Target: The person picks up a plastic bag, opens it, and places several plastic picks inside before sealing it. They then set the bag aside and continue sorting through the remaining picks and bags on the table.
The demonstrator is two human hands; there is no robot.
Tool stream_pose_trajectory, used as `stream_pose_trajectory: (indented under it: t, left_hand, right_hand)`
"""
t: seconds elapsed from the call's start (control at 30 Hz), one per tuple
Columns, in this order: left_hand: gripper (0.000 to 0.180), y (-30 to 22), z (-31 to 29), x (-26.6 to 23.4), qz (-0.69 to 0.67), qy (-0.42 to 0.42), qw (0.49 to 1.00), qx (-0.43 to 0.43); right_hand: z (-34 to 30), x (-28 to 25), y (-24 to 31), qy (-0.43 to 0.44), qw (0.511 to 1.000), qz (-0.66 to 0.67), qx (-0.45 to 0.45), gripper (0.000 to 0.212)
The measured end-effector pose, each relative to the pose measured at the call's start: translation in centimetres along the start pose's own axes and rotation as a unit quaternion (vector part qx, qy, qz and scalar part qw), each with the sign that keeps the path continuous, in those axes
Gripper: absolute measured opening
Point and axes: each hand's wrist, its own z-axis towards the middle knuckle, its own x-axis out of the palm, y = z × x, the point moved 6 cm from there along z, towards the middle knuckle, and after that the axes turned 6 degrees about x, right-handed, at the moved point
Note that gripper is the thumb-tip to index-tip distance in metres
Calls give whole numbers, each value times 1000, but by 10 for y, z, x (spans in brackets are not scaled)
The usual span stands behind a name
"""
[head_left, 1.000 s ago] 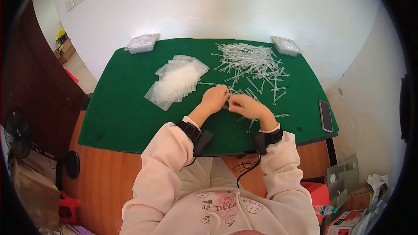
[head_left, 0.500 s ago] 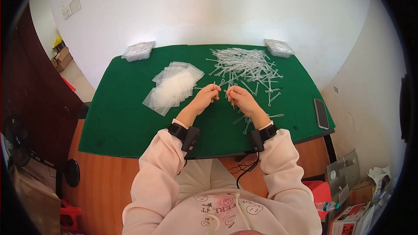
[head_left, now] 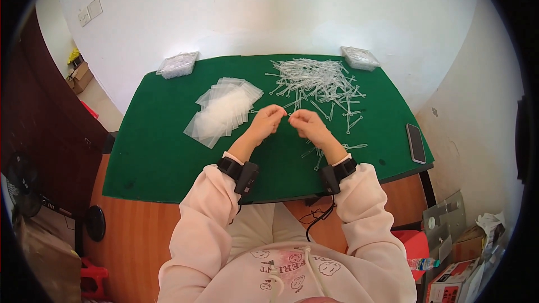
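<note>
My left hand (head_left: 267, 123) and my right hand (head_left: 309, 125) meet near the middle of the green table, fingertips almost touching. The fingers of both are pinched closed. At my right fingertips shows the small loop of a clear plastic stick (head_left: 290, 114); most of it is hidden. What my left fingers grip is too small to make out. Just beyond my hands spreads a heap of clear forked sticks with looped ends (head_left: 314, 81). A few more sticks (head_left: 319, 160) lie beside my right wrist. Left of my hands, clear plastic bags (head_left: 224, 109) are fanned out in an overlapping pile.
Clear plastic boxes stand at the far left corner (head_left: 178, 65) and far right corner (head_left: 360, 59) of the green-covered table (head_left: 151, 157). A phone (head_left: 415, 143) rests by the right edge. A white wall (head_left: 269, 17) rises behind; cartons (head_left: 453, 280) sit on the floor at right.
My fingertips have drawn closer together, my right hand shifting slightly left and my left slightly right. The view has tilted a little; the heap and bags look unchanged.
</note>
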Motion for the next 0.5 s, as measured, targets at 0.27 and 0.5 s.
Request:
stream_pose_trajectory:
  t: [0.27,0.5]
  left_hand:
    - [17,-26,-8,-32,633,-204,712,227]
    - [12,-8,1,-30,697,-154,689,126]
  right_hand:
    - [-11,-25,20,-263,874,-398,-91,10]
    - [-5,-16,4,-205,821,-532,-35,9]
